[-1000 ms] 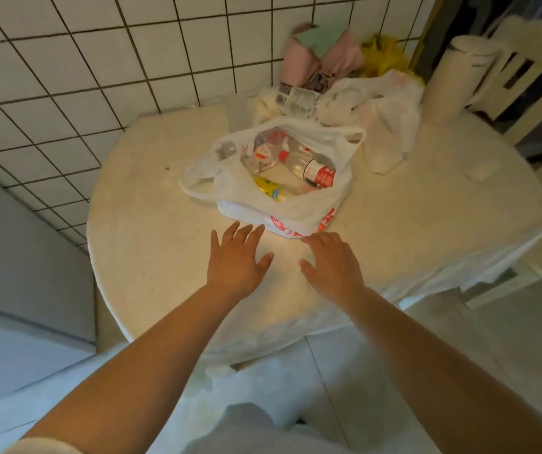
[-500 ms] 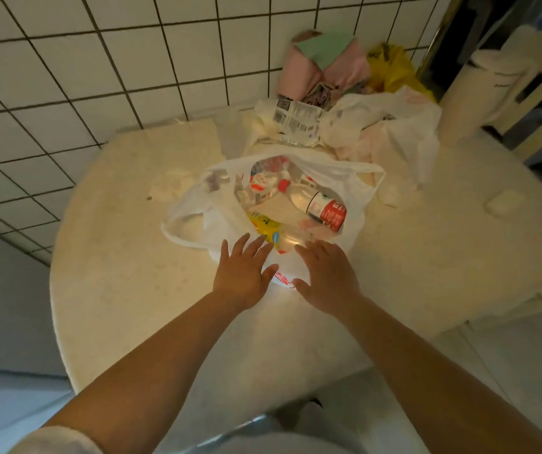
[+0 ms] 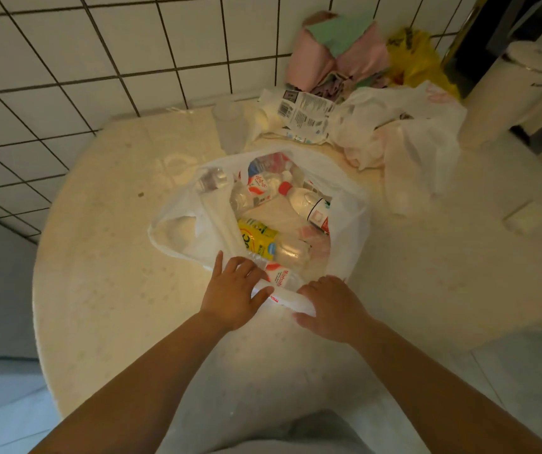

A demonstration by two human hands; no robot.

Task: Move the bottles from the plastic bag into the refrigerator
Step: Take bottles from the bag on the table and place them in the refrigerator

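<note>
Both hands have moved forward from the bare tabletop onto the near rim of the plastic bag (image 3: 351, 221). The left hand (image 3: 233, 294) lies over the rim with its fingers curled down into the bag's mouth and its thumb stretched along the folded white edge, gripping the plastic. The right hand (image 3: 332, 309) has its fingers bent over the same edge, with the thumb underneath on the near side, holding the plastic as well.

Just past the fingers, at 12 o'clock, the bottles lie inside the open bag: a yellow-labelled bottle (image 3: 256, 239) nearest, a red-capped bottle (image 3: 305, 199) at 1 o'clock, and clear bottles (image 3: 256, 188) farther back. The bag sits on the round table (image 3: 106, 257). Beyond it, at 1 o'clock, lies a crumpled white bag (image 3: 404, 132), with a pink bundle (image 3: 338, 57) against the tiled wall (image 3: 66, 60).
</note>
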